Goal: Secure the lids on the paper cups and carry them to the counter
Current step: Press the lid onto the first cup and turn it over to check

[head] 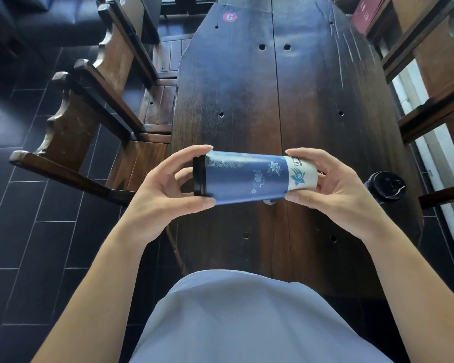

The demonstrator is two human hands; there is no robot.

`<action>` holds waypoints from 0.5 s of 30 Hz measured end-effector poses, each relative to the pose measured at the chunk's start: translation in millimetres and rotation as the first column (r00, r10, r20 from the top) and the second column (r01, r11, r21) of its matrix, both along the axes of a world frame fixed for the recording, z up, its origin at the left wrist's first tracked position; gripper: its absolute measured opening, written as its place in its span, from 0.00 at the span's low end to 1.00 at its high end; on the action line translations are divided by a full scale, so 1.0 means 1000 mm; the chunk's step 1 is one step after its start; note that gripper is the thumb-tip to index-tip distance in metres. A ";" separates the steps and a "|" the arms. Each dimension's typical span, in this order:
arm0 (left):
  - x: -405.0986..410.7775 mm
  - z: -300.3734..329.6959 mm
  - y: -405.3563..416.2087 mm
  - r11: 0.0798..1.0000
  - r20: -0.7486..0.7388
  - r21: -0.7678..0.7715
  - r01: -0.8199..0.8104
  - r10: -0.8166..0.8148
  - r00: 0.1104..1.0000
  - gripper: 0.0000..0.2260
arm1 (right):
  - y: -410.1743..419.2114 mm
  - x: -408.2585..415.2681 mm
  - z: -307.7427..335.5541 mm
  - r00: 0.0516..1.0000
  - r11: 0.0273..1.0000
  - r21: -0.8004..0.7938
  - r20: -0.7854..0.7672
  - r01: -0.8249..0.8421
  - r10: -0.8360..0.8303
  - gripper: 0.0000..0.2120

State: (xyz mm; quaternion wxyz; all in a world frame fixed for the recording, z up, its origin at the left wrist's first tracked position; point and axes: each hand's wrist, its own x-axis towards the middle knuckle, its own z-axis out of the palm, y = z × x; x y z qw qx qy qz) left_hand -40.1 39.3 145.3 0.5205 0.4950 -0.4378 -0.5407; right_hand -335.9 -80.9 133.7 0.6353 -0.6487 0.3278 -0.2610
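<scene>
A blue-and-white paper cup [249, 176] is held sideways in the air above the near end of the dark wooden table [247, 87], its black lid [199, 176] pointing left and its white base to the right. The left hand [165, 189] curls round the lid end, thumb below and fingers over the rim; the right hand [330, 184] grips the base — both closed on the cup. A second lidded cup [385, 186] stands on the table just right of the right hand. To seat the lid well, I'd judge the left fingers should press evenly all round the rim while the right hand braces the base — squeezing the paper wall could buckle it. Whether the lid is fully snapped on cannot be told. Wooden chairs [95, 106] line the left side.
</scene>
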 end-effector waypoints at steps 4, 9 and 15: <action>-0.003 0.000 -0.001 0.996 0.014 0.078 -0.037 0.036 0.999 0.29 | 0.000 -0.001 0.000 1.000 0.999 -0.036 -0.011 -0.026 0.026 0.36; -0.005 0.000 -0.001 0.991 0.033 0.135 -0.023 0.019 0.999 0.35 | 0.000 -0.001 0.001 0.999 0.999 -0.043 -0.001 -0.034 0.034 0.32; -0.006 0.000 0.001 0.999 0.035 -0.010 0.037 -0.036 0.999 0.31 | 0.002 0.000 0.002 0.999 0.999 -0.017 -0.004 -0.033 0.033 0.31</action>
